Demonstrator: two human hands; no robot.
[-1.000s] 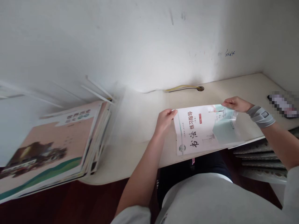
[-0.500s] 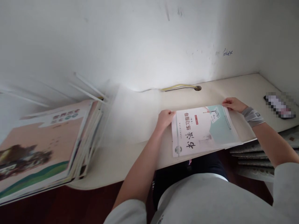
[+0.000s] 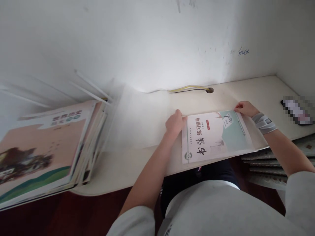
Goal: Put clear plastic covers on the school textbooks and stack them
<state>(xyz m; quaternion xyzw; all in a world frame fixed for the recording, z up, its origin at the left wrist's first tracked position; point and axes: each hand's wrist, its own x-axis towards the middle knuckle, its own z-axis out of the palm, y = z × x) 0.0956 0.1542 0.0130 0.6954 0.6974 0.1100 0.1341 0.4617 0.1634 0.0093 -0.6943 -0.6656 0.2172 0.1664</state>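
- From my head camera: the thin paper booklet in white and mint green with dark lettering (image 3: 209, 137) lies on the cream flat-topped table (image 3: 142, 167), along its near edge, its lettering turned sideways to me.
- The booklet's long axis runs roughly from 9 to 3 o'clock, and its far edge lies between my two sets of fingers.
- My bare left hand (image 3: 174, 124) is at 10 o'clock from the booklet's middle, fingers curled in and pinching the far left corner.
- My right hand (image 3: 247, 108), wearing a grey wristband (image 3: 264, 123), is at about 1 o'clock, thumb and fingertips closed on the far right corner.
- Neither hand is plainly nearer; each has its own corner, and the booklet's body spreads towards 6 o'clock from both.
- At 8 to 9 o'clock from my left hand, well apart, a stack of books with a pink-and-green cover on top (image 3: 49, 141); at 3 o'clock from my right, a dark-edged phone (image 3: 296, 111), its face pixelated.
- A thin yellow cable (image 3: 189, 87) lies at 11 o'clock, beyond the booklet.
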